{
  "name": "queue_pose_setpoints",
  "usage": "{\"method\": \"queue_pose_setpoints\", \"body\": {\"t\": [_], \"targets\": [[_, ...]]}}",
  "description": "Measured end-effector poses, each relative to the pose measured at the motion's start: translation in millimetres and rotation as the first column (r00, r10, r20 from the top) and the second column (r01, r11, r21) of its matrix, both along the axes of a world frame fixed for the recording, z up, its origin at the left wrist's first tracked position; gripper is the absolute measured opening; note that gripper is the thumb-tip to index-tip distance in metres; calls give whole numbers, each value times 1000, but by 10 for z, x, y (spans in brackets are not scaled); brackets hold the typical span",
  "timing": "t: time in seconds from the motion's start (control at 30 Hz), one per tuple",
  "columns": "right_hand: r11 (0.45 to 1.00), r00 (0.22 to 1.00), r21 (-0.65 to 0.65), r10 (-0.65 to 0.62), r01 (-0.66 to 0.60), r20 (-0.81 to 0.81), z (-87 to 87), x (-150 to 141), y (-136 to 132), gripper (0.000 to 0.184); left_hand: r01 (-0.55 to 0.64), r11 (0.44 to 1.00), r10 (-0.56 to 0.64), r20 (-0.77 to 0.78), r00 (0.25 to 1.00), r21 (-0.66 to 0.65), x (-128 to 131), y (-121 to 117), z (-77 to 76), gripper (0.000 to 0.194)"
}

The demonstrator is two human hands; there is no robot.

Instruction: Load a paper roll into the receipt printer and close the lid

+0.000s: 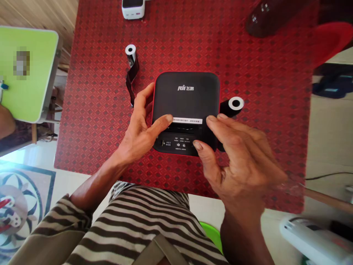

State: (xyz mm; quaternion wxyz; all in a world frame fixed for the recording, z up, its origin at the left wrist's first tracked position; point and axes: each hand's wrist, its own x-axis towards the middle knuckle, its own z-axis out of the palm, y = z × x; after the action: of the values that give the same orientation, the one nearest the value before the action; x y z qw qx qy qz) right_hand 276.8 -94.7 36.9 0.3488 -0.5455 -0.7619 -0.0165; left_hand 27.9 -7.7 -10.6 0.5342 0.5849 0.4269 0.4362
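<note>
A black receipt printer [186, 101] with a red edge and a white "FEIE" logo lies on the red table in front of me. My left hand [140, 129] grips its left side, thumb on top by the left end of a white label strip [190, 120]. Over the right front corner is my right hand [237, 151], its thumb at the button panel [180, 144] and its index fingertip near the strip's right end. Those fingers are apart. A dark slot runs between strip and panel. Behind my right fingers lies a black roll with a white end [236, 103], partly hidden.
Another roll [130, 50], its black strip unwound, lies at the back left of the patterned table [96, 121]. A white device [133, 10] stands at the far edge, a dark bottle-like object [260, 20] at back right. A green table [35, 92] is to the left.
</note>
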Motion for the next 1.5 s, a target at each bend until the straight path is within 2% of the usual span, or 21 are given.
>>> {"method": "queue_pose_setpoints", "body": {"t": [0.17, 0.3, 0.47, 0.7, 0.97, 1.27, 1.5], "targets": [[998, 990, 50, 46, -40, -135, -164, 40, -60, 68, -18, 1000, 18, 22, 1000, -3, -41, -8, -74, 90], [994, 967, 78, -56, 77, -247, -302, 15, -204, 71, -29, 998, 33, 75, 997, -53, -74, -169, -27, 78], [984, 942, 12, -168, 179, -291, -441, -81, -342, 67, 7, 996, 1, 93, 996, -84, -172, -280, -12, 77], [983, 943, -17, -180, 182, -281, -449, -110, -367, 62, 11, 996, 0, 119, 993, -89, -229, -227, -44, 77], [983, 954, -19, -183, 184, -237, -470, -88, -371, 64, 24, 996, -12, 138, 990, -85, -190, -236, -41, 72], [980, 942, -14, -193, 197, -276, -492, -107, -336, 66, 15, 997, -4, 155, 988, -73, -146, -255, -67, 70], [985, 942, -24, -171, 172, -288, -471, -70, -325, 66, 19, 999, -14, 138, 990, -41, -147, -221, -161, 81]]}}
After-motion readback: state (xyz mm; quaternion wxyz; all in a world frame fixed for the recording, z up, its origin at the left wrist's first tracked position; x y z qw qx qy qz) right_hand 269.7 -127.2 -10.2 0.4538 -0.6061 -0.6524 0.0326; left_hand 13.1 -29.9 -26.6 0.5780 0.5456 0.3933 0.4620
